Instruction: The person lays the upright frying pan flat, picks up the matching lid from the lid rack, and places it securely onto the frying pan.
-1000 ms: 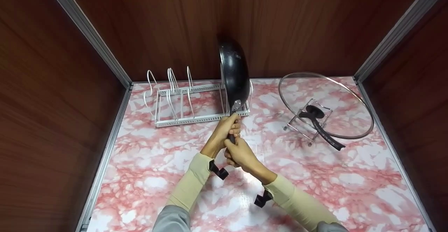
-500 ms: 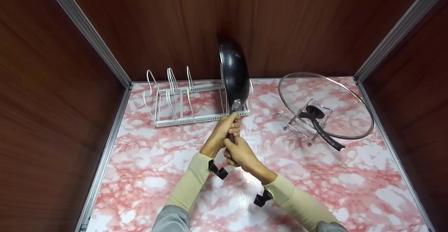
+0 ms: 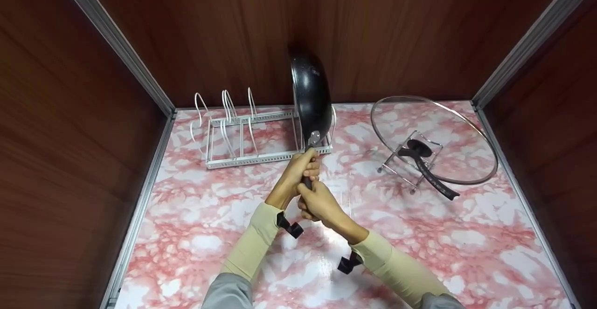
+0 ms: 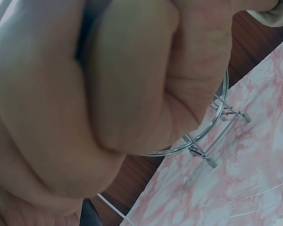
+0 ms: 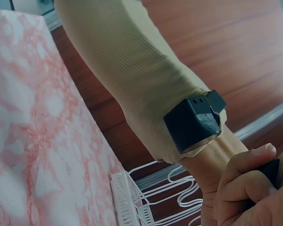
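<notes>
A black wok [image 3: 312, 94] stands on its edge at the right end of a white wire rack [image 3: 254, 161], its underside turned right. Both hands grip its dark handle [image 3: 306, 182]. My left hand [image 3: 298, 169] holds the part nearer the wok, and my right hand [image 3: 319, 202] grips just behind it, close to the handle's end. Curled fingers [image 4: 127, 80] fill much of the left wrist view. In the right wrist view, fingers [image 5: 247, 186] wrap a black piece of the handle. Part of the handle is hidden under the hands.
To the right, a glass lid [image 3: 461, 136] with a black knob and curved black handle [image 3: 436, 181] leans on a small metal stand [image 3: 396, 171]. Several white dividers [image 3: 226, 108] rise from the rack's left part. Brown wood-look walls [image 3: 210, 34] enclose the pink marbled table [image 3: 196, 243].
</notes>
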Demonstrator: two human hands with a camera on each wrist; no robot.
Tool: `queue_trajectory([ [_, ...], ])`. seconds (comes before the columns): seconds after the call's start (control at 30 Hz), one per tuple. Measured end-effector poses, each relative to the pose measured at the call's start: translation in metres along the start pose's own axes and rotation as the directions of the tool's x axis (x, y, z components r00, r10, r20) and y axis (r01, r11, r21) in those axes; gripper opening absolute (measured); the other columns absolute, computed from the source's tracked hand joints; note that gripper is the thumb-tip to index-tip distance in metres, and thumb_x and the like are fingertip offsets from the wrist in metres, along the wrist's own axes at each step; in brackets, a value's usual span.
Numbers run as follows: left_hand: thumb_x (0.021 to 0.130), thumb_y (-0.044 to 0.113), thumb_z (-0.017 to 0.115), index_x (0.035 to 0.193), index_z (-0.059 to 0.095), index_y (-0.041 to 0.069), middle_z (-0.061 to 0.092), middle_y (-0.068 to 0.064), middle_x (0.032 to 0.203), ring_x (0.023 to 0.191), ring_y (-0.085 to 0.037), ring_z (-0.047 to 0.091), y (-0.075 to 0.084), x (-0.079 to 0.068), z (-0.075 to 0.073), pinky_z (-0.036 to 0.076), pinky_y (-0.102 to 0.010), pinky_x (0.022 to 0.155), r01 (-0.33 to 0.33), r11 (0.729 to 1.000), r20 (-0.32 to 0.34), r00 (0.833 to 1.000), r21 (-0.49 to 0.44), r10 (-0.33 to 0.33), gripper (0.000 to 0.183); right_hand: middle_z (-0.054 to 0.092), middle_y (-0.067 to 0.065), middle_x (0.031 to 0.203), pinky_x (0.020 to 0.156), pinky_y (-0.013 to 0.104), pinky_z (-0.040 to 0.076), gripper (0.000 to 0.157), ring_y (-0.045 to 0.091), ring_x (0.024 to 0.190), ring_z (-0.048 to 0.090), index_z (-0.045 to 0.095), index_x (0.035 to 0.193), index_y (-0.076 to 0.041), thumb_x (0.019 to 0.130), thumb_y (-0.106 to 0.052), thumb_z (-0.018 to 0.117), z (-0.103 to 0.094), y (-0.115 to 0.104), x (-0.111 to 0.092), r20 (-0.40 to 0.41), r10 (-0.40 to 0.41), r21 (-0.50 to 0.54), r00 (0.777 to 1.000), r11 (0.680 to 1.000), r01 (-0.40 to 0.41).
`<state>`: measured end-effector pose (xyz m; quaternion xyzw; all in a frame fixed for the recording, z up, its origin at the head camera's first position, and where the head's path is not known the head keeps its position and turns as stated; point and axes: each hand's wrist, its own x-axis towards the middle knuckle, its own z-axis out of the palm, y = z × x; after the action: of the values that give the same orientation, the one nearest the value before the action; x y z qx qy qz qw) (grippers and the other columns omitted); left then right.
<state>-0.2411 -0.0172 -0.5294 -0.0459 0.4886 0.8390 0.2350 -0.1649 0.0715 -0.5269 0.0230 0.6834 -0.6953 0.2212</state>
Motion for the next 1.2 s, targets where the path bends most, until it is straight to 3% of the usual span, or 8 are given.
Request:
queue_trajectory([
  [0.53, 0.098, 0.013, 0.050, 0.072, 0.039, 0.019, 0.034, 0.017, 0.050, 0.038, 0.008, 0.031, 0.004, -0.003, 0.001, 0.033, -0.011, 0.038, -0.004, 1.000, 0.007, 1.000, -0.014, 0.004, 0.029, 0.044, -0.003, 0.053, 0.034, 0.021, 0.029, 0.022, 0.006, 0.035, 0.040, 0.050, 0.082, -0.008, 0.102, -0.017, 0.046, 0.001, -0.004, -0.003, -0.002, -0.016, -0.042, 1.000, 0.999, 0.016],
  [0.83, 0.097, 0.011, 0.049, 0.076, 0.046, 0.017, 0.035, 0.015, 0.050, 0.037, 0.006, 0.033, 0.026, -0.008, 0.017, 0.034, -0.012, 0.038, -0.057, 0.998, 0.028, 0.998, 0.024, 0.057, 0.022, 0.045, -0.003, 0.051, 0.034, 0.022, 0.030, 0.029, 0.007, 0.033, 0.041, 0.050, 0.075, -0.007, 0.103, -0.016, 0.045, -0.002, -0.025, -0.008, -0.008, -0.075, -0.083, 0.997, 0.994, 0.074],
  [1.2, 0.097, 0.014, 0.051, 0.079, 0.041, 0.015, 0.035, 0.015, 0.050, 0.038, 0.005, 0.033, 0.030, -0.014, 0.026, 0.033, -0.013, 0.038, -0.051, 0.998, 0.011, 0.999, 0.047, 0.051, 0.021, 0.045, -0.004, 0.050, 0.034, 0.022, 0.029, 0.033, 0.007, 0.033, 0.041, 0.050, 0.071, -0.008, 0.102, -0.017, 0.046, -0.004, -0.030, -0.016, -0.009, -0.093, -0.105, 0.996, 0.990, 0.091],
])
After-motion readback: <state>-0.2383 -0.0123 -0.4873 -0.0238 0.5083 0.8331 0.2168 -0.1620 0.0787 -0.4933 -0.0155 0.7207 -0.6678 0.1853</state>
